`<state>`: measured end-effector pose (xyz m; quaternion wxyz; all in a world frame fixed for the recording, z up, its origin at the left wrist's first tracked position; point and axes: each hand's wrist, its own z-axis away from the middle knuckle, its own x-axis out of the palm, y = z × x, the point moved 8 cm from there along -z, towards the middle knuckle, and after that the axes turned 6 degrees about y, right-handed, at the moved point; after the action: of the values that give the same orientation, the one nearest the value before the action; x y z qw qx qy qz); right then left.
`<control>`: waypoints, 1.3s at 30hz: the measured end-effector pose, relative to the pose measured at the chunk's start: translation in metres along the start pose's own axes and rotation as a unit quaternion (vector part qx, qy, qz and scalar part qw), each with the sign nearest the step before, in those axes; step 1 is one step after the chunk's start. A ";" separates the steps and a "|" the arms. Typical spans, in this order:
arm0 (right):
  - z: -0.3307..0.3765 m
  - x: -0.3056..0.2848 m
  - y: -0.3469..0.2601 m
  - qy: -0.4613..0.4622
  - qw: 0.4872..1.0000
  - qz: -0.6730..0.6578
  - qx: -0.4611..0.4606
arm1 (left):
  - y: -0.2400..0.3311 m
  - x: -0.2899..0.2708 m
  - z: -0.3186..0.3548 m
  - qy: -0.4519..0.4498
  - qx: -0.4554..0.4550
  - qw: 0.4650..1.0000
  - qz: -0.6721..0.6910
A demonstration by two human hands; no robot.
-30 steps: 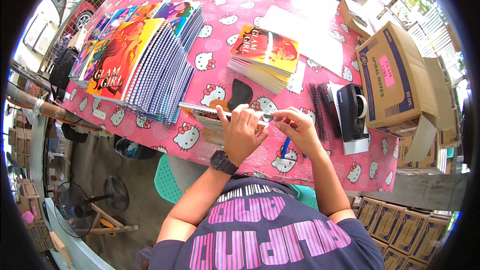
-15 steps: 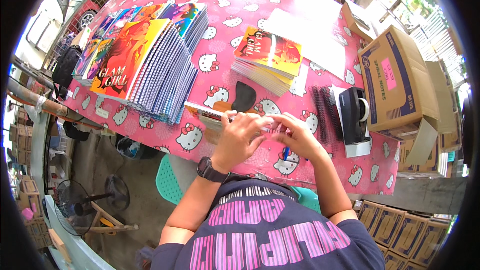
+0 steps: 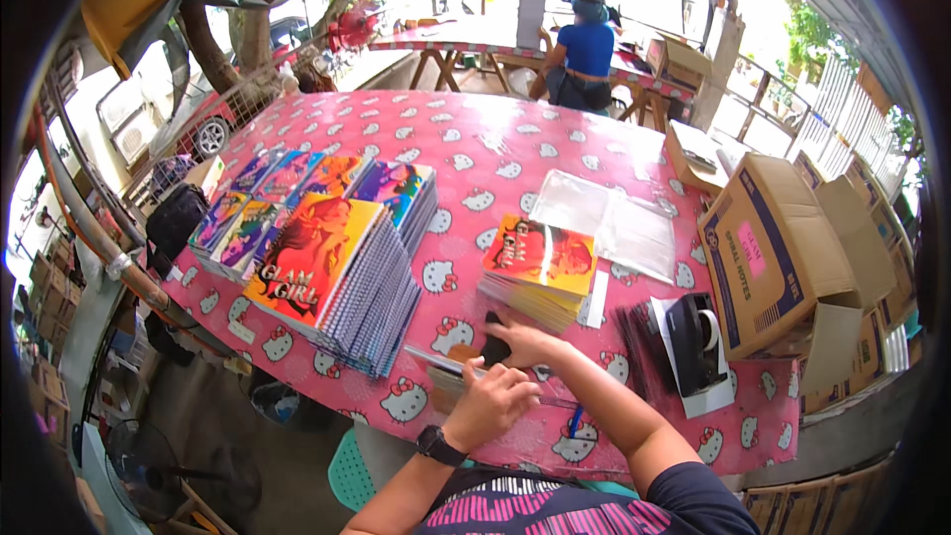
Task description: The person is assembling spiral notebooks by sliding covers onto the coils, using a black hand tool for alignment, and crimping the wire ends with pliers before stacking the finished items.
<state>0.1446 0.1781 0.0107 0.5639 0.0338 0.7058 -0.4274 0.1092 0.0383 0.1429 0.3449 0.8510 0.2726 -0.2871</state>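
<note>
Counter [image 3: 515, 154] with a pink cloth printed with white cat faces fills most of the view. At its right edge stands an open cardboard box [image 3: 783, 248], tilted on its side. On the left lies a wide fanned stack of spiral notebooks [image 3: 327, 248] with colourful covers, and near the middle a smaller pile of notebooks [image 3: 540, 267] with an orange and red cover. Behind this pile lie clear plastic sleeves [image 3: 609, 218], flat on the cloth. Between the small pile and the box sits a black tape dispenser [image 3: 693, 342] on a white base, with a bundle of dark strips [image 3: 634, 337] just beside it.

The left hand [image 3: 490, 404] is at the near edge, its grip closed around a thin flat item [image 3: 441, 362] whose end sticks out to the left; I cannot tell what it is. The right hand [image 3: 520, 342] lies just behind, fingers stretched flat and pressing on a dark object [image 3: 493, 349] beside the small pile. A blue pen [image 3: 575, 423] lies under the right forearm. Far behind, a person in a blue shirt [image 3: 586, 50] sits at another table.
</note>
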 end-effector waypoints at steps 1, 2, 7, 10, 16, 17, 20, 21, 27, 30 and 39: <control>0.001 0.008 0.007 -0.042 0.999 -0.006 0.029 | 0.004 -0.005 -0.002 0.017 0.006 1.000 0.001; 0.001 0.002 -0.002 -0.006 0.998 0.059 0.002 | 0.003 -0.001 0.003 0.006 0.015 1.000 0.001; 0.020 -0.001 0.013 0.077 0.994 0.013 0.070 | -0.008 0.013 0.008 -0.027 0.008 1.000 0.005; 0.048 -0.011 0.015 0.150 0.973 -0.162 0.068 | -0.005 0.006 0.005 -0.003 0.007 1.000 0.011; 0.106 0.002 -0.001 0.074 0.911 -0.393 0.099 | -0.010 0.003 0.002 0.008 0.015 0.998 0.056; 0.117 0.005 0.006 0.055 0.913 -0.378 0.146 | -0.009 0.001 -0.001 0.008 0.003 0.998 0.070; 0.149 0.010 0.006 0.024 0.790 -0.578 0.205 | -0.012 0.004 0.003 -0.005 -0.016 0.997 0.071; 0.159 0.010 0.005 0.019 0.711 -0.672 0.207 | -0.013 0.005 0.005 0.000 -0.019 0.998 0.067; 0.165 -0.007 -0.017 0.022 0.602 -0.793 0.090 | -0.009 0.003 0.000 -0.006 -0.018 0.998 0.059; 0.152 -0.006 -0.014 0.133 0.565 -0.812 0.065 | -0.009 0.008 0.002 0.002 -0.003 1.000 0.031; 0.156 -0.008 -0.032 -0.040 0.578 -0.809 0.099 | -0.010 0.001 0.007 -0.011 -0.029 0.998 0.054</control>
<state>0.2500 0.0615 0.0360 0.0055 -0.5124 0.3706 -0.7747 0.1009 0.0393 0.1332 0.3879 0.8508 0.2306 -0.2693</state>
